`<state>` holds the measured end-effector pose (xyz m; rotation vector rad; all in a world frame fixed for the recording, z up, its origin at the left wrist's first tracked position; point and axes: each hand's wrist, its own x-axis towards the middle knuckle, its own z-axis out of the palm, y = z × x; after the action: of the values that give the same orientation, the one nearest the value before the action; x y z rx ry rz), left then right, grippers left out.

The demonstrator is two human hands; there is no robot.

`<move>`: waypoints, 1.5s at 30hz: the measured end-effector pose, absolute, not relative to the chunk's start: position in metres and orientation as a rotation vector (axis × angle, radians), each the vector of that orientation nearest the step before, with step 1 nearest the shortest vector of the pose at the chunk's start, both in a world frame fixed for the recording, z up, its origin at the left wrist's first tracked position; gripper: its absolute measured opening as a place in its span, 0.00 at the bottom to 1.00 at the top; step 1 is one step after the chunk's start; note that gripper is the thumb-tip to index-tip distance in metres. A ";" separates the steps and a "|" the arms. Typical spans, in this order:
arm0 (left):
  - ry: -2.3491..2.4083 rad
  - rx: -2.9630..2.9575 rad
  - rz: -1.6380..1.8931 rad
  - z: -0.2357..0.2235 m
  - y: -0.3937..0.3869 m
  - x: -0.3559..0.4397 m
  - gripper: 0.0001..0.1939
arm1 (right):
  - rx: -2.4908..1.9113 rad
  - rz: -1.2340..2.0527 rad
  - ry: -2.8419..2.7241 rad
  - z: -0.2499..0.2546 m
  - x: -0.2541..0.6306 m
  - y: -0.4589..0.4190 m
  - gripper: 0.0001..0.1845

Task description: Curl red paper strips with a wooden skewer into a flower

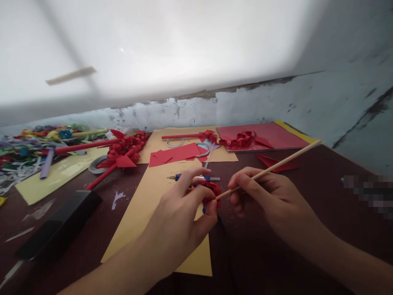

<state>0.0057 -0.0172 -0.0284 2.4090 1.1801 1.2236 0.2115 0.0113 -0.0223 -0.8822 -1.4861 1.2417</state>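
Note:
My left hand [187, 213] is closed around a small red paper rose [212, 189], pinched between thumb and fingers above a yellow paper sheet [144, 209]. My right hand [264, 192] grips a thin wooden stick [276, 165] whose near tip touches the rose; the stick slants up to the right. A blue-handled tool [193, 178] lies just beyond my left fingers.
Finished red paper flowers on stems [123, 151] lie at the left, with red paper pieces [178, 153], tape rolls [174, 142] and a red sheet with curls [260, 135] behind. Colourful scraps [30, 143] pile at far left. A black block [58, 229] sits near left. A wall runs behind.

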 end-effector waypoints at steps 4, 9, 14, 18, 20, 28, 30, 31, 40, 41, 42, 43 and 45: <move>1.148 2.366 1.111 -0.019 -0.018 0.004 0.06 | -0.771 1.415 -1.391 -0.025 0.213 0.012 0.15; 1.127 1.991 1.022 -0.011 -0.021 0.006 0.07 | -0.689 1.531 -1.316 -0.027 0.214 0.010 0.14; 1.089 1.830 0.959 -0.007 -0.018 0.005 0.09 | -0.695 1.535 -1.322 -0.026 0.214 0.010 0.13; 1.075 1.887 0.950 -0.005 -0.015 0.001 0.09 | -0.708 1.542 -1.360 -0.027 0.215 0.011 0.12; 1.065 1.887 0.945 -0.004 -0.014 -0.001 0.10 | -0.704 1.545 -1.370 -0.029 0.215 0.012 0.11; 1.061 1.873 0.983 -0.002 -0.013 -0.002 0.13 | -0.701 1.541 -1.384 -0.030 0.217 0.011 0.10; 1.077 1.885 0.993 -0.003 -0.012 -0.002 0.13 | -0.708 1.535 -1.391 -0.030 0.217 0.011 0.11; 1.085 1.888 0.997 -0.003 -0.012 -0.003 0.12 | -0.709 1.530 -1.396 -0.030 0.217 0.011 0.11; 1.101 1.824 1.029 -0.004 -0.012 -0.003 0.11 | -0.728 1.486 -1.429 -0.029 0.215 0.011 0.11; 1.100 1.817 1.029 -0.004 -0.012 -0.003 0.12 | -0.732 1.488 -1.429 -0.029 0.215 0.011 0.11; 1.099 1.811 1.030 -0.004 -0.012 -0.003 0.11 | -0.729 1.490 -1.429 -0.029 0.215 0.012 0.11; 1.096 1.810 1.030 -0.005 -0.012 -0.003 0.11 | -0.728 1.493 -1.423 -0.030 0.215 0.012 0.11; 1.097 1.812 1.032 -0.005 -0.012 -0.003 0.11 | -0.732 1.506 -1.416 -0.030 0.215 0.012 0.11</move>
<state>-0.0035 -0.0120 -0.0054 1.8120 1.0968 1.0317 0.2148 0.0121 -0.0300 -0.7315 -1.4158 1.5057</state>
